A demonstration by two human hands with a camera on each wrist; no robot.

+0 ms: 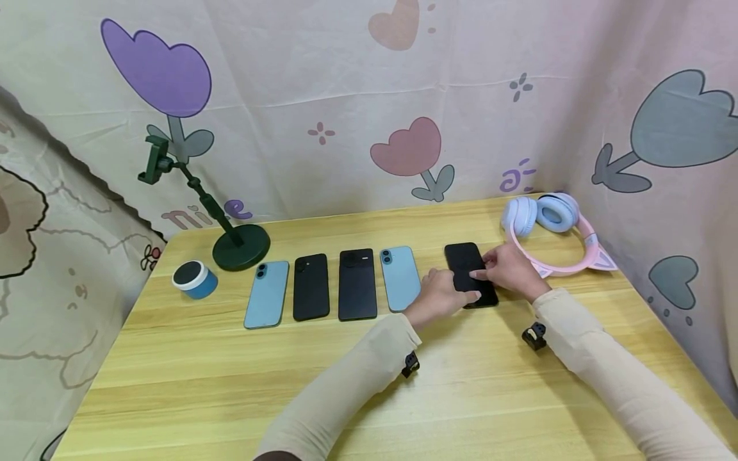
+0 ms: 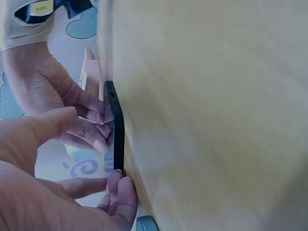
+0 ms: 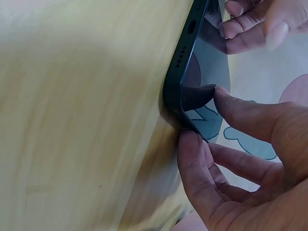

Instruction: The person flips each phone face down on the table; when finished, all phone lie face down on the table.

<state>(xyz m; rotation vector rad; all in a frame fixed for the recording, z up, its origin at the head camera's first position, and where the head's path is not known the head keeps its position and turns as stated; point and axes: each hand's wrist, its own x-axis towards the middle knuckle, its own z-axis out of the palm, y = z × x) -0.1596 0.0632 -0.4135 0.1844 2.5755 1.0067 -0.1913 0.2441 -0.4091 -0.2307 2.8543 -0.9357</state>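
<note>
A black phone (image 1: 463,259) lies on the table at the right end of a row of phones, its glossy screen (image 3: 207,62) upward. My right hand (image 1: 512,272) pinches its right edge, thumb on the screen and fingers against the side, as the right wrist view shows. On the opposite edge, fingertips of my left hand (image 1: 439,294) touch the phone's side, while the left thumb (image 2: 57,122) sticks out over the screen, apart from it. Just left of that hand is a light blue phone (image 1: 400,275), back up.
Further left lie a large dark phone (image 1: 357,288), a black phone (image 1: 311,288) and another blue phone (image 1: 267,298). A green phone stand (image 1: 242,248) and a blue-and-white jar (image 1: 198,282) occupy the left. Pink headphones (image 1: 588,256) with cat ears sit back right, near the curtain (image 1: 323,64).
</note>
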